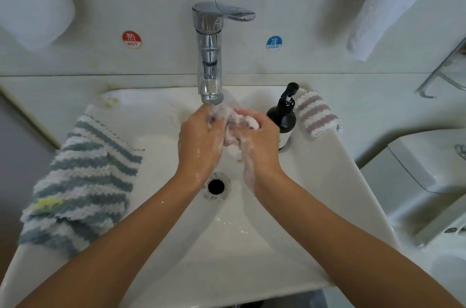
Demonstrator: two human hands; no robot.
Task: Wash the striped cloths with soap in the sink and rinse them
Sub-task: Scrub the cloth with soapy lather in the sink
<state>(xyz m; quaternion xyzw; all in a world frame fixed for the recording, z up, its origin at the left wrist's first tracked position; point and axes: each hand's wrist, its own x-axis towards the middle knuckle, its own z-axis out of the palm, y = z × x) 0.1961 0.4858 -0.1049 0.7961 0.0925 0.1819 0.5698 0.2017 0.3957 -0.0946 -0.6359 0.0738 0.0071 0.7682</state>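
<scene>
Under chrome tap (208, 60): left hand (199, 141), right hand (257, 146) fingers clamped on sudsy pink-striped cloth (233, 128), kept over white sink (315, 181) for lathering.

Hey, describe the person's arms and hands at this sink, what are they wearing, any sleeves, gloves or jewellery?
Both forearms are bare right to the frame's bottom edge: no sleeves in view. The left hand and right hand wear no gloves, and no rings, watch or bracelets show. White soap foam coats the fingers and streaks both wrists, and the wet surface glistens.
</scene>
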